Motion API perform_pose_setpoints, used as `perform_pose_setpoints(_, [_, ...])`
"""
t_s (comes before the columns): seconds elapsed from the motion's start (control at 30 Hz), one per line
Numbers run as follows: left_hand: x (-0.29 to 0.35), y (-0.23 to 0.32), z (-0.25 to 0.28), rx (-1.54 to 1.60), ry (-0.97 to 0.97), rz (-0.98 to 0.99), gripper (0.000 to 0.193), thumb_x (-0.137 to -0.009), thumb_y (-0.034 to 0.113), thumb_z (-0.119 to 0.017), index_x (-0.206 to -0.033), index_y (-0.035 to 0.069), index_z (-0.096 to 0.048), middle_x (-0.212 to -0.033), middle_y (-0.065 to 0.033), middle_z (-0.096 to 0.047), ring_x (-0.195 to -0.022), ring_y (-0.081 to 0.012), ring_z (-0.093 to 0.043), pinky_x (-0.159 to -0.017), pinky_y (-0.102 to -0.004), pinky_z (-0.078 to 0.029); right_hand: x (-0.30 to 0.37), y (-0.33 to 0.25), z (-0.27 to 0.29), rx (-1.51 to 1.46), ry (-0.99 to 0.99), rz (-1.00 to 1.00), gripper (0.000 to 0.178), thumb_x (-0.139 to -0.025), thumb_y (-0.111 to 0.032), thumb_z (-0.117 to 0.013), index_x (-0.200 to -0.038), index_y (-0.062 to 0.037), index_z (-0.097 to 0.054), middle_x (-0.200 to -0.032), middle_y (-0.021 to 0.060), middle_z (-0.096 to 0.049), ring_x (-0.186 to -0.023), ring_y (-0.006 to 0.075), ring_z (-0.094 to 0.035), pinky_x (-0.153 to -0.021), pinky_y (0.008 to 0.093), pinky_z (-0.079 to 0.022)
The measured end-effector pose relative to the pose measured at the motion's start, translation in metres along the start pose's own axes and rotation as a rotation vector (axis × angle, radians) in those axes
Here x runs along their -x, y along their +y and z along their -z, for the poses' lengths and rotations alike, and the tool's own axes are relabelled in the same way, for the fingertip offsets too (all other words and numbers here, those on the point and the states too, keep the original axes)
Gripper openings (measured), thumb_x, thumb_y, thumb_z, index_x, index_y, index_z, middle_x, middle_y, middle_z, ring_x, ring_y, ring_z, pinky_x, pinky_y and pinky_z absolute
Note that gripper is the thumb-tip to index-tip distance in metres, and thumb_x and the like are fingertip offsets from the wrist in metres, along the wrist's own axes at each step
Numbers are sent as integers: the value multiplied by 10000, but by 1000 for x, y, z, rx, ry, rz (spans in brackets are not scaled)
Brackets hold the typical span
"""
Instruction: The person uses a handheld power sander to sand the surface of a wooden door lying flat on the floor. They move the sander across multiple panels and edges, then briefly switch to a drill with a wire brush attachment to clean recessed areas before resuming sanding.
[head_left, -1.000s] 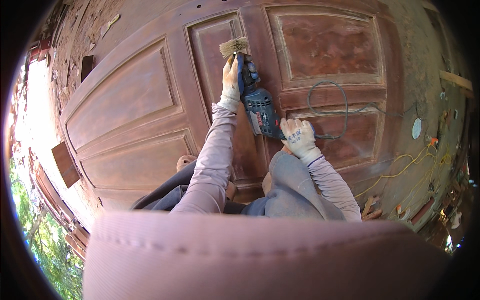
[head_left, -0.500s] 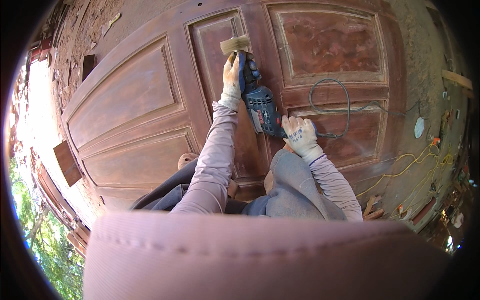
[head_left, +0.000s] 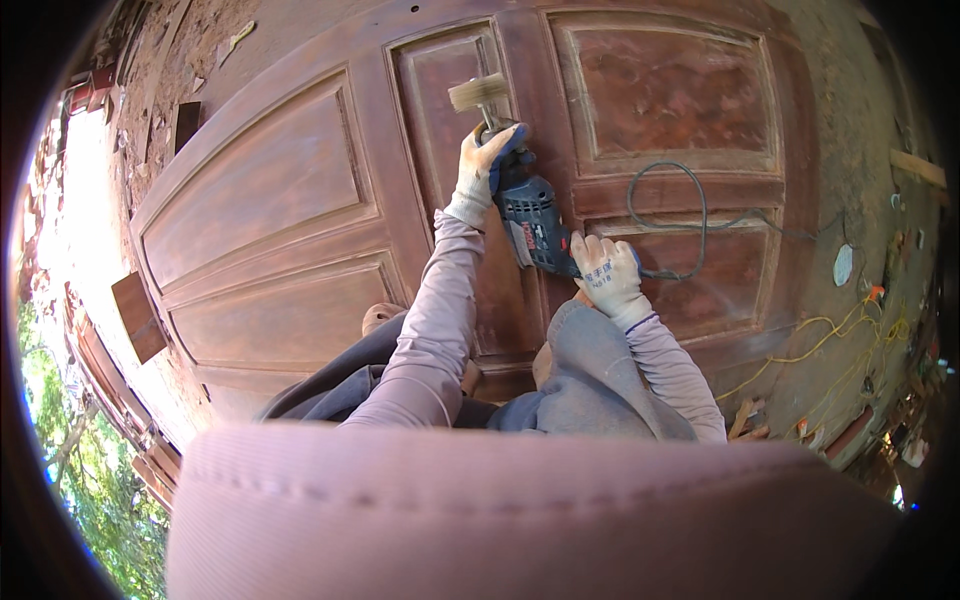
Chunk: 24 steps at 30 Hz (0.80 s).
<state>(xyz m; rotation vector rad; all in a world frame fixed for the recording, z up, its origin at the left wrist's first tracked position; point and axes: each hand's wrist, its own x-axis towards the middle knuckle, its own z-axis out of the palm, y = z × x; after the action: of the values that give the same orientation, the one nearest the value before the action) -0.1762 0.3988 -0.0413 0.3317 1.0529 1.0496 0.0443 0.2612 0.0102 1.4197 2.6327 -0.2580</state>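
Observation:
A dark blue corded power drill [head_left: 537, 222] is held over a brown panelled wooden door [head_left: 545, 110] that lies flat. On the drill's front end sits a pale tan abrasive or bristle wheel [head_left: 478, 92], its metal shaft showing. My left hand [head_left: 480, 165], in a white knit glove with blue coating, is closed around the drill's front, just behind that shaft. Wrapped about the rear grip is my gloved right hand [head_left: 607, 275], whose trigger finger is hidden. The wheel appears over the narrow middle panel; whether it touches the wood I cannot tell.
The drill's dark cord [head_left: 704, 205] loops across the right-hand panels. A yellow cord [head_left: 822, 322] snakes over the ground at right, near a wood strip [head_left: 917, 167]. A brown board piece [head_left: 138, 318] lies by the door's left edge. My knees are close to the drill.
My left hand has drawn back slightly from the wheel, so more shaft is visible. The whole view has shifted a little; my right hand keeps its hold.

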Motion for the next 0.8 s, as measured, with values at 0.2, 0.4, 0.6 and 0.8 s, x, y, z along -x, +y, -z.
perform_pose_setpoints(0.2, [7, 1, 3, 57, -41, 72, 226, -853, 199, -680, -924, -5, -613, -766, -77, -597, -672, -195, -617, -656, -356, -557, -1, 0, 0, 1, 1, 16, 546, -667, -268, -700, -1155, -103, -519, -824, 12, -519, -743, 168, -561, -660, 330, -409])
perform_pose_setpoints(0.4, [8, 1, 0, -29, -42, 36, 233, -843, 200, -686, -913, -15, -628, -754, -76, -591, -691, -175, -605, -686, -331, -554, 0, 1, -4, -41, -50, 27, 606, -643, -277, -724, -1182, -98, -514, -826, 12, -522, -737, 165, -560, -662, 332, -407])
perform_pose_setpoints(0.6, [14, 7, -7, -54, -11, 57, 245, -830, 200, -700, -910, -20, -627, -764, -74, -593, -685, -171, -606, -678, -327, -553, 1, 0, -4, -3, 12, 20, 598, -656, -265, -705, -1194, -91, -509, -825, 12, -523, -730, 162, -562, -658, 330, -408])
perform_pose_setpoints(0.8, [18, 13, -18, -119, 75, 73, 220, -813, 186, -720, -873, -6, -630, -719, -62, -596, -614, -158, -600, -598, -302, -529, 1, -1, 0, 7, 16, 27, 502, -722, -240, -636, -1185, -82, -522, -821, 12, -520, -714, 160, -559, -649, 331, -408])
